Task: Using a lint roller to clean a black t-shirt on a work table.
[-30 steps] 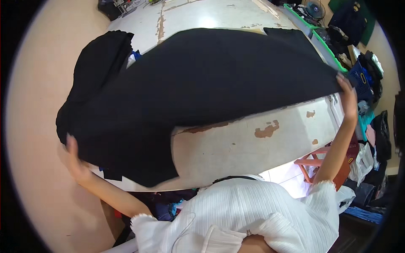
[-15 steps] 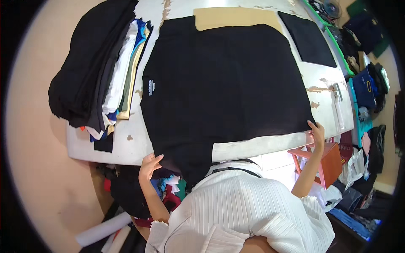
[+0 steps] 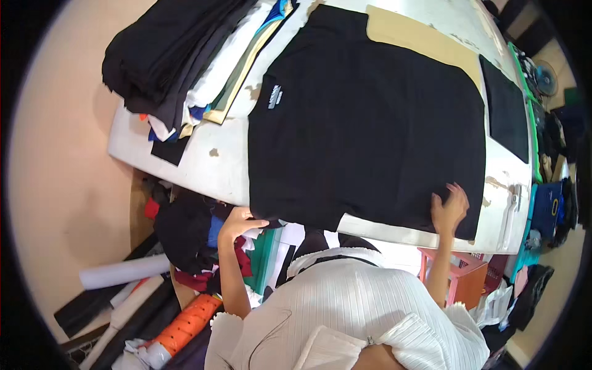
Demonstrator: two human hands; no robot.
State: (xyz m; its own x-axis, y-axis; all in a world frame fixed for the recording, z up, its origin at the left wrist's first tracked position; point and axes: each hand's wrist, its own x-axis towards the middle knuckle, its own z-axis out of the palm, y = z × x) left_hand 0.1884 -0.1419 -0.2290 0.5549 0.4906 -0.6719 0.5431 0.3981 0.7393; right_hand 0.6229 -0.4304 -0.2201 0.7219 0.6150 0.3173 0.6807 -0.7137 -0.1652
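Observation:
A black T-shirt (image 3: 370,123) lies spread on the white table, its neck with a small printed label toward the left. My left hand (image 3: 236,224) pinches the shirt's near left edge, where a sleeve meets the table edge. Near the hem on the right, my right hand (image 3: 450,213) rests on the fabric with fingers apart. A flat beige piece (image 3: 419,37) shows from under the shirt's far side; the rest of it is hidden.
A tall pile of folded dark and coloured clothes (image 3: 179,55) stands at the left. A black folded cloth (image 3: 505,108) and a white-handled tool (image 3: 510,216) lie at the right. Below are a red stool (image 3: 459,277) and several fabric rolls (image 3: 188,324).
My right hand has moved off the hem corner onto the shirt and its fingers have spread. My left hand still holds the near edge, where the sleeve now lies flatter. The view has turned.

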